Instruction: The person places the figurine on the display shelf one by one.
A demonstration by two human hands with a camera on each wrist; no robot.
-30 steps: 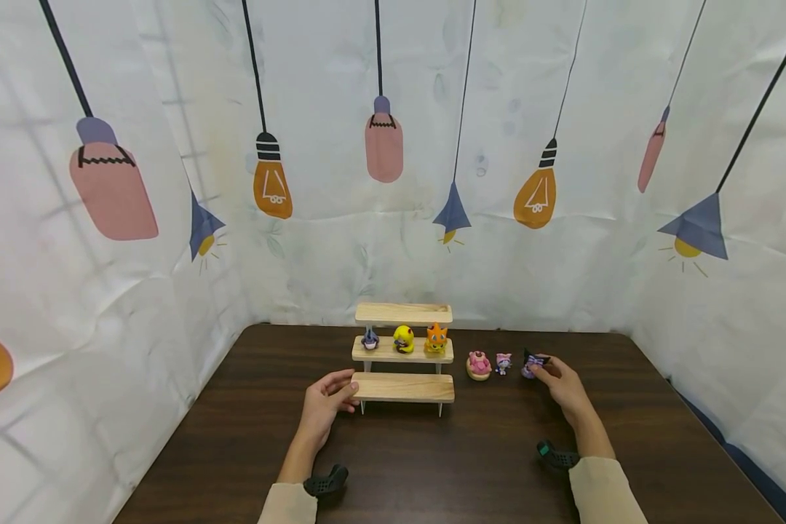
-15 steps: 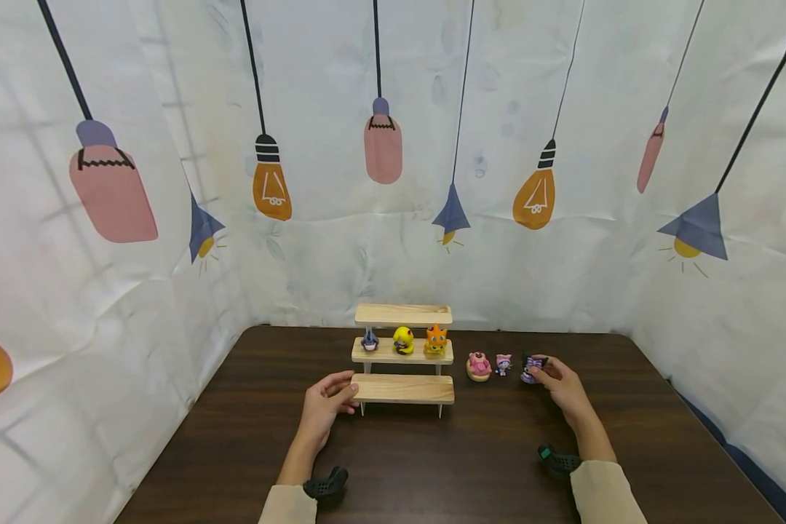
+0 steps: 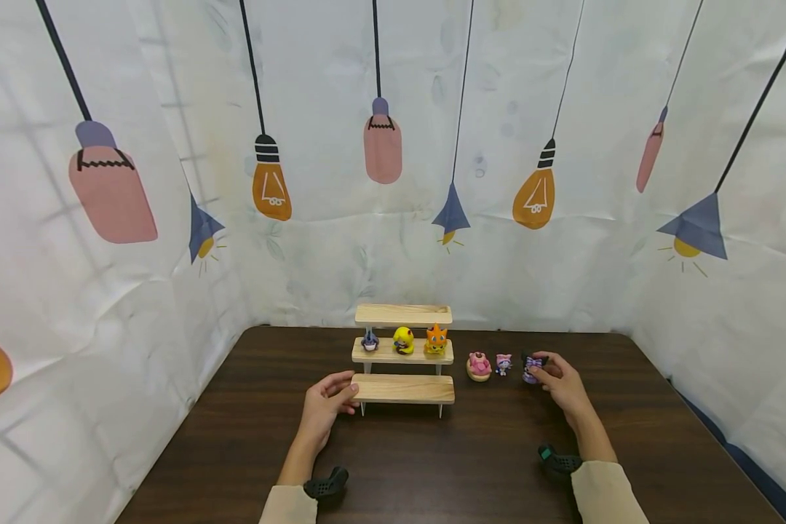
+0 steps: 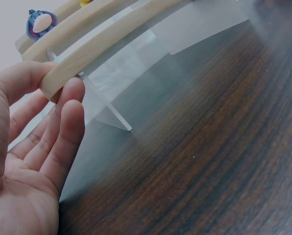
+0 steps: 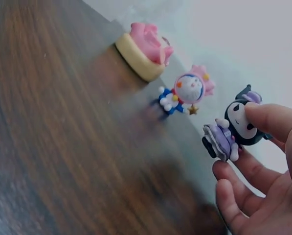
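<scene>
My left hand (image 3: 324, 404) pinches the left end of the lowest step of a three-tier wooden display stand (image 3: 402, 389); the left wrist view shows thumb above the board (image 4: 67, 78) and fingers below. On the right, my right hand (image 3: 566, 389) holds a small figurine (image 5: 223, 139) with a black hood and purple dress between thumb and fingers. Beside it a pink-hooded cat figurine (image 5: 189, 90) stands on the table. Further left sits a pink figurine (image 5: 148, 44) in a cream-coloured base.
On the middle step stand a blue donkey figurine (image 3: 370, 340), a yellow figurine (image 3: 403, 340) and an orange-eared figurine (image 3: 436, 339). The top step (image 3: 402, 314) is bare wood. A printed curtain (image 3: 327, 269) hangs behind the dark wooden table (image 3: 432, 466).
The black-hooded figurine has turned in my right fingers, its front now facing more toward the head camera. My left hand keeps its place on the stand.
</scene>
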